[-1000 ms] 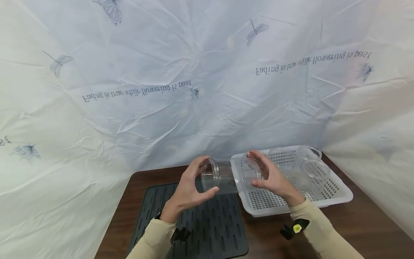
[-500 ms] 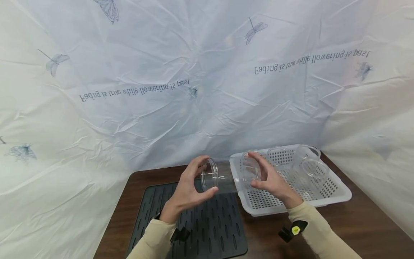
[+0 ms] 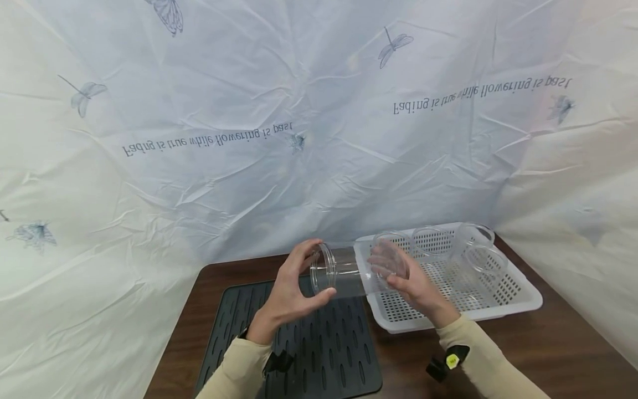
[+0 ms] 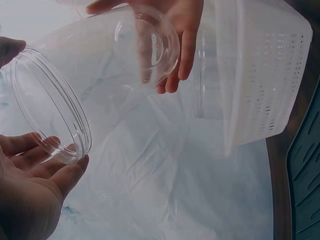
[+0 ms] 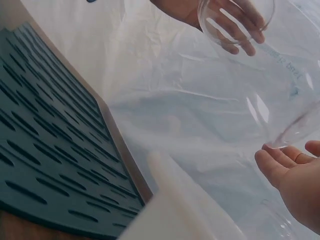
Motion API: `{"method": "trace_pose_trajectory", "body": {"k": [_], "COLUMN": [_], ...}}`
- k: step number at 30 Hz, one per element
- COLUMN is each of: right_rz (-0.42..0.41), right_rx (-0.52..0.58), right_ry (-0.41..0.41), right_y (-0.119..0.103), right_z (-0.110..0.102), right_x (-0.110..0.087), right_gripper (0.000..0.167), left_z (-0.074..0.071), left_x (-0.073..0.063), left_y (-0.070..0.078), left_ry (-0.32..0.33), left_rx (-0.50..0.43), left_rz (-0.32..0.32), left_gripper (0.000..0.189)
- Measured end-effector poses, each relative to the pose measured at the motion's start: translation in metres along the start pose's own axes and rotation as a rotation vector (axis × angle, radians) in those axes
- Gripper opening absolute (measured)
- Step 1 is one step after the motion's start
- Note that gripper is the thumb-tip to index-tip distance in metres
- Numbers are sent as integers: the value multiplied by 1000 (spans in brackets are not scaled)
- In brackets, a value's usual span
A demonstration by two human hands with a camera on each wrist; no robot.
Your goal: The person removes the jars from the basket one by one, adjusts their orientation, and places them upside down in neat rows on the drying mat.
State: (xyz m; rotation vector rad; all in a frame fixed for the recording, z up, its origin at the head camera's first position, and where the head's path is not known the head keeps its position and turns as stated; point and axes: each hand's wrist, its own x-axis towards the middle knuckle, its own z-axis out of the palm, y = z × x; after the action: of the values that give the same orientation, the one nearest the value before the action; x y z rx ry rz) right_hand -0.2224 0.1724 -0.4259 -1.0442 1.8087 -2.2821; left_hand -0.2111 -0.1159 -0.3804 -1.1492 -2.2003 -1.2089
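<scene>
A clear, wide-mouthed jar lies sideways in the air between both hands, above the dark mat and the near-left part of the basket. My left hand grips its threaded rim, thumb below and fingers above. At the base end is my right hand, its fingers showing through the clear wall. Seen from the left wrist, the right hand's fingers stretch fairly straight behind the base. In the right wrist view, fingertips of that hand meet the jar's edge. No lid shows on the mouth.
A white perforated basket stands at the right of the brown table, with several clear jars in it. A dark slotted drying mat lies to the left. A printed white sheet hangs behind.
My right hand has loosened at the jar's base, its fingers shifting from around the edge to behind the base. The left hand and the jar stay nearly still.
</scene>
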Motion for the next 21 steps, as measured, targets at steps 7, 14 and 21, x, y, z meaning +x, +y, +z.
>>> {"method": "trace_pose_trajectory", "body": {"k": [7, 14, 21], "right_rz": [22, 37, 24], "right_rx": [145, 227, 311], "right_ry": [0, 1, 15], "right_y": [3, 5, 6], "right_z": [6, 7, 8], "right_x": [0, -3, -2], "right_gripper": [67, 69, 61], "left_z": [2, 2, 2], "left_x": [0, 1, 3], "left_y": [-1, 0, 1], "left_ry": [9, 11, 32], "left_rx": [-15, -26, -55], "left_rz": [15, 32, 48], "left_gripper": [77, 78, 79]}}
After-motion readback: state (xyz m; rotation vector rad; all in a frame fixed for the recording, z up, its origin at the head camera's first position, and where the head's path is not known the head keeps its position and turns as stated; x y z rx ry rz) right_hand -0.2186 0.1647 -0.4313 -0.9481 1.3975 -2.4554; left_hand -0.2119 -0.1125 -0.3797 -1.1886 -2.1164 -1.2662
